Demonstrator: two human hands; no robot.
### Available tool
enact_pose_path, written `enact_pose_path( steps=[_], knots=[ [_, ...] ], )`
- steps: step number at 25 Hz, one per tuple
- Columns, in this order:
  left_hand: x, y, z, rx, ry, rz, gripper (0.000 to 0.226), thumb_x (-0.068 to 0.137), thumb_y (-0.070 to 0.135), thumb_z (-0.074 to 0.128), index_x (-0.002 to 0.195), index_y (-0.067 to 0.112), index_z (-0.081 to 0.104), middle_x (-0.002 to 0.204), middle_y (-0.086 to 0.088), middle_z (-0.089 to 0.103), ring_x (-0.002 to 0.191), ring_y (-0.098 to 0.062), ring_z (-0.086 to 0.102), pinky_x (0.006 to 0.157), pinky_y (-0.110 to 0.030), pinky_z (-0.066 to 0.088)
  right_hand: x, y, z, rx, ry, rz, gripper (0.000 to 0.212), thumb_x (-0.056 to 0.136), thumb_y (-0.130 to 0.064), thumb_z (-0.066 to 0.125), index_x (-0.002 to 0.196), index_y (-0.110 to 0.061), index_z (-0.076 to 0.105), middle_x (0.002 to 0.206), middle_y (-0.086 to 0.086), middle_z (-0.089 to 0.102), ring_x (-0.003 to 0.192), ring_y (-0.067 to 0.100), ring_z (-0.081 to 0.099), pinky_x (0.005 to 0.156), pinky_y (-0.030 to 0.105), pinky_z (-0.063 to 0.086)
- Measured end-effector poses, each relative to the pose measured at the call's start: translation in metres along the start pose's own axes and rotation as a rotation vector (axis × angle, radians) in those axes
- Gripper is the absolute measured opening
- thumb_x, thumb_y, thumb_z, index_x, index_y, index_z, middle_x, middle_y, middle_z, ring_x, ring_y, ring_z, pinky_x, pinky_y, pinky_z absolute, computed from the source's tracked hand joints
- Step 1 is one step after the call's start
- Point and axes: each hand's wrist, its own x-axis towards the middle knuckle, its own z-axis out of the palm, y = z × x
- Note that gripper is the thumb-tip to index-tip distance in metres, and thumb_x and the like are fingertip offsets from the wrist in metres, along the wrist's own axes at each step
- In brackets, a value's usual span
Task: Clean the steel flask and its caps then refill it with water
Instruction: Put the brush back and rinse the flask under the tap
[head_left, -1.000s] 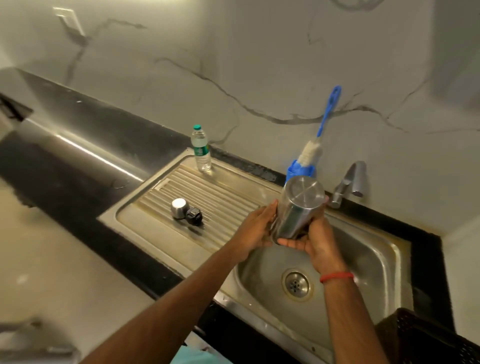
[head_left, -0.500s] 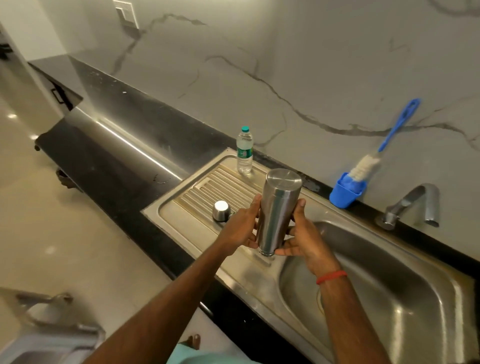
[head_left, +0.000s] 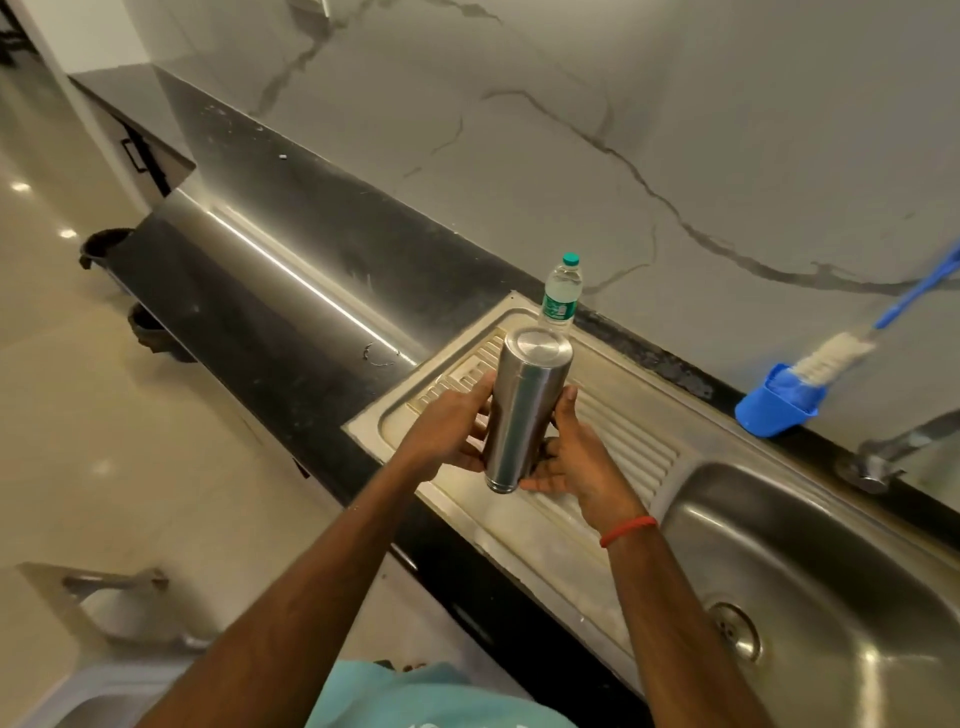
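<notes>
Steel, smooth and probably wet: the steel flask (head_left: 524, 415) is held between both hands over the ribbed drainboard (head_left: 639, 441), broad closed end up and narrow end down, leaning slightly. Whether the lower end touches the ribs I cannot tell. The left hand (head_left: 449, 434) has its fingers curled round the flask's left side. The right hand (head_left: 571, 460) cups the lower right side with the thumb lying up the wall, so both have a real hold on it.

The likeliest trouble is a slip. A polished wall gives little friction, and the broad end stands above both hands. A loosened grip could let it tip out, hit the drainboard and roll toward the counter edge or into the basin (head_left: 831, 545). If it is stood on that narrow end, the ribs make a poor footing and it could topple.

The plastic water bottle (head_left: 561, 296) stands just behind the flask's top, and a swing away from the body could knock it over. The caps are not visible, perhaps hidden behind the hands, and a blind set-down might land on them. Any water left inside would drain onto the drainboard here, not straight into the basin.

The bottle brush (head_left: 836, 353) in its blue holder (head_left: 779, 410) and the tap (head_left: 893, 447) stand well apart to the right, out of harm's way
</notes>
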Motion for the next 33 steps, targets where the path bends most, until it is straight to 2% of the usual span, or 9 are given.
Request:
enact_pose_path(
  steps=[3, 5, 9, 14, 17, 21, 26, 30, 33],
  knots=[
    [0.013, -0.009, -0.032, -0.008, 0.043, -0.011, 0.072, 0.093, 0.073, 0.043, 0.122, 0.012, 0.067, 0.111, -0.011, 0.071, 0.088, -0.028, 0.074, 0.067, -0.041, 0.064, 0.02, -0.001, 0.031, 0.036, -0.059, -0.025, 0.058, 0.089, -0.072, 0.028, 0.128, -0.035, 0.05, 0.125, 0.021, 0.063, 0.104, 0.035, 0.069, 0.078, 0.048, 0.062],
    [0.022, -0.016, -0.052, -0.004, 0.059, -0.016, 0.073, 0.092, 0.074, 0.044, 0.123, 0.012, 0.067, 0.109, -0.01, 0.072, 0.087, -0.027, 0.075, 0.066, -0.039, 0.064, 0.034, 0.0, 0.049, 0.019, -0.075, -0.047, 0.061, 0.092, -0.071, 0.028, 0.136, -0.033, 0.048, 0.131, 0.02, 0.06, 0.108, 0.037, 0.067, 0.075, 0.046, 0.062],
    [0.037, -0.027, -0.075, 0.013, 0.065, -0.045, 0.074, 0.092, 0.073, 0.045, 0.121, 0.009, 0.068, 0.108, -0.011, 0.073, 0.084, -0.026, 0.075, 0.066, -0.036, 0.064, 0.054, 0.005, 0.07, 0.003, -0.059, -0.072, 0.051, 0.096, -0.067, 0.026, 0.131, -0.038, 0.05, 0.123, 0.013, 0.063, 0.102, 0.032, 0.069, 0.066, 0.038, 0.062],
    [0.048, -0.036, -0.086, 0.024, 0.056, -0.056, 0.07, 0.094, 0.069, 0.045, 0.119, 0.009, 0.07, 0.111, -0.012, 0.072, 0.085, -0.025, 0.075, 0.067, -0.034, 0.064, 0.067, 0.011, 0.08, -0.004, -0.069, -0.095, 0.041, 0.099, -0.063, 0.023, 0.125, -0.043, 0.048, 0.122, 0.01, 0.062, 0.105, 0.03, 0.069, 0.073, 0.04, 0.062],
    [0.052, -0.041, -0.09, 0.025, 0.059, -0.062, 0.066, 0.096, 0.065, 0.046, 0.12, 0.009, 0.069, 0.115, -0.014, 0.071, 0.088, -0.025, 0.074, 0.066, -0.031, 0.063, 0.071, 0.015, 0.083, -0.028, -0.092, -0.113, 0.033, 0.101, -0.061, 0.021, 0.118, -0.052, 0.048, 0.125, 0.01, 0.061, 0.102, 0.028, 0.071, 0.073, 0.037, 0.061],
    [0.057, -0.047, -0.094, 0.054, 0.067, -0.067, 0.065, 0.095, 0.066, 0.047, 0.118, 0.01, 0.07, 0.117, -0.014, 0.071, 0.085, -0.023, 0.075, 0.064, -0.029, 0.062, 0.076, 0.023, 0.086, -0.023, -0.121, -0.132, 0.039, 0.1, -0.062, 0.024, 0.132, -0.047, 0.043, 0.136, 0.016, 0.058, 0.104, 0.029, 0.071, 0.074, 0.036, 0.061],
    [0.057, -0.05, -0.098, 0.056, 0.069, -0.077, 0.065, 0.094, 0.066, 0.048, 0.116, 0.01, 0.071, 0.113, -0.013, 0.072, 0.083, -0.024, 0.076, 0.069, -0.033, 0.064, 0.075, 0.028, 0.087, 0.022, -0.177, -0.143, 0.038, 0.101, -0.059, 0.027, 0.132, -0.045, 0.045, 0.139, 0.018, 0.056, 0.109, 0.03, 0.069, 0.079, 0.037, 0.061],
    [0.055, -0.05, -0.096, 0.035, 0.07, -0.086, 0.067, 0.088, 0.071, 0.048, 0.11, 0.012, 0.072, 0.109, -0.01, 0.071, 0.085, -0.024, 0.075, 0.071, -0.033, 0.064, 0.075, 0.03, 0.086, 0.023, -0.187, -0.142, 0.026, 0.102, -0.057, 0.029, 0.118, -0.054, 0.049, 0.139, 0.018, 0.056, 0.11, 0.03, 0.069, 0.082, 0.038, 0.06],
    [0.053, -0.048, -0.096, 0.015, 0.081, -0.091, 0.071, 0.078, 0.075, 0.049, 0.104, 0.013, 0.072, 0.104, -0.008, 0.072, 0.085, -0.024, 0.076, 0.073, -0.035, 0.064, 0.075, 0.031, 0.086, 0.036, -0.2, -0.136, 0.024, 0.102, -0.056, 0.032, 0.116, -0.053, 0.051, 0.142, 0.018, 0.054, 0.111, 0.03, 0.068, 0.084, 0.039, 0.06]
  ],
)
